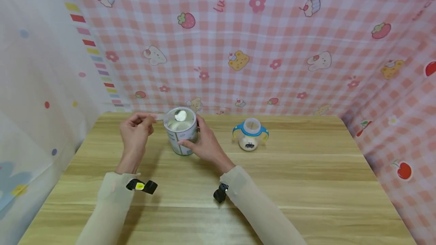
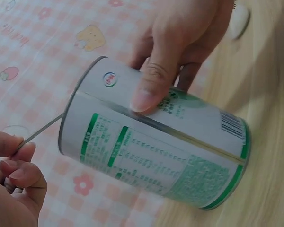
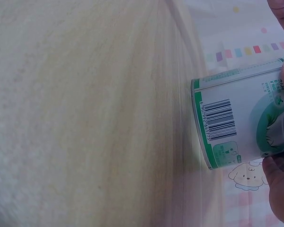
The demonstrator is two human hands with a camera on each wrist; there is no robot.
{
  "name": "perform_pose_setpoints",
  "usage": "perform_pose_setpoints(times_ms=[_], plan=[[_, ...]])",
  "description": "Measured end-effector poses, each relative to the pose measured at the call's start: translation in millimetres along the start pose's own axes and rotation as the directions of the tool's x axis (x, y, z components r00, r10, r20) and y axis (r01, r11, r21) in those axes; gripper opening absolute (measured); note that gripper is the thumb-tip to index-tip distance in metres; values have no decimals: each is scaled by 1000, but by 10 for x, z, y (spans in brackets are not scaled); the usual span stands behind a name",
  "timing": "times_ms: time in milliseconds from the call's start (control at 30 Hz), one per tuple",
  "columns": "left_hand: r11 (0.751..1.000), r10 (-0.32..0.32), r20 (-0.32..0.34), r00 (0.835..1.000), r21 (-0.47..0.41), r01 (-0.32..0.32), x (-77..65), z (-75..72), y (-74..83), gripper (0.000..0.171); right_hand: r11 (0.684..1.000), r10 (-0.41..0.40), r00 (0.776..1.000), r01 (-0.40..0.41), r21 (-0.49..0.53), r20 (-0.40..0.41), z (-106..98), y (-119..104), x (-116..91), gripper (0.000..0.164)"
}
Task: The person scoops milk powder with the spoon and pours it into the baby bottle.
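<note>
My left hand (image 1: 134,129) pinches the thin handle of a scoop (image 2: 42,129) between thumb and fingers, left of the milk powder can (image 1: 174,141). A white heap of powder (image 1: 181,115) shows at the can's open mouth, at the far end of the scoop. The can is white and green with a printed label and a barcode (image 3: 221,119). From its right side my right hand (image 1: 209,144) grips the can, thumb across the front and fingers round the back. The lower part of the scoop is hidden by the can wall in the left wrist view.
A baby bottle (image 1: 249,141) without a cap stands right of the can, with a blue collar, two side handles and whitish contents. The wooden table (image 1: 306,184) meets a pink checked cloth (image 1: 218,48) behind and a white patterned cloth (image 1: 37,86) on the left.
</note>
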State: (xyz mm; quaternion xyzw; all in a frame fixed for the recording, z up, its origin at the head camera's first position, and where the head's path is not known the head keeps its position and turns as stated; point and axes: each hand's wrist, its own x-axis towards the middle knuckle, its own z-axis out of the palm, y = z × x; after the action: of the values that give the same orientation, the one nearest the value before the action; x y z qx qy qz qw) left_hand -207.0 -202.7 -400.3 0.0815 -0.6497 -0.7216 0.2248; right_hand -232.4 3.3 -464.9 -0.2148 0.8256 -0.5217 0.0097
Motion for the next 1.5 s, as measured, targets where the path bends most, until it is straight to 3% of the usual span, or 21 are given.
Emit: perform_pose_setpoints(times_ms=[167, 333, 533, 667, 1000, 1200, 1300, 1500], plan=[[999, -32, -2, 999, -32, 32, 9, 1, 1, 7, 1000, -4, 1000, 4, 6, 4, -12, -15, 0, 99], [984, -114, 26, 993, -135, 116, 13, 16, 21, 9, 1000, 4, 1000, -4, 1, 9, -10, -15, 2, 99], [927, -270, 97, 958, -241, 286, 12, 26, 53, 18, 1000, 26, 1000, -26, -5, 8, 1, -16, 7, 99], [896, -327, 123, 937, -273, 349, 13, 11, 47, 16, 1000, 28, 999, -28, -14, 17, 6, -18, 18, 100], [840, -370, 248, 895, -321, 437, 8, 19, 71, 25, 985, 12, 998, -1, -173, 62, -140, -54, -27, 103], [821, -387, 293, 874, -322, 472, 1, 42, 107, 31, 964, 71, 995, -52, -262, 64, -288, -83, -127, 103], [817, -393, 295, 871, -323, 478, 0, 75, 123, 32, 959, 70, 997, -55, -279, 42, -389, -100, -175, 101], [828, -394, 282, 875, -304, 471, -19, 148, 160, 27, 959, -7, 1000, 2, -285, -16, -614, -115, -267, 95]])
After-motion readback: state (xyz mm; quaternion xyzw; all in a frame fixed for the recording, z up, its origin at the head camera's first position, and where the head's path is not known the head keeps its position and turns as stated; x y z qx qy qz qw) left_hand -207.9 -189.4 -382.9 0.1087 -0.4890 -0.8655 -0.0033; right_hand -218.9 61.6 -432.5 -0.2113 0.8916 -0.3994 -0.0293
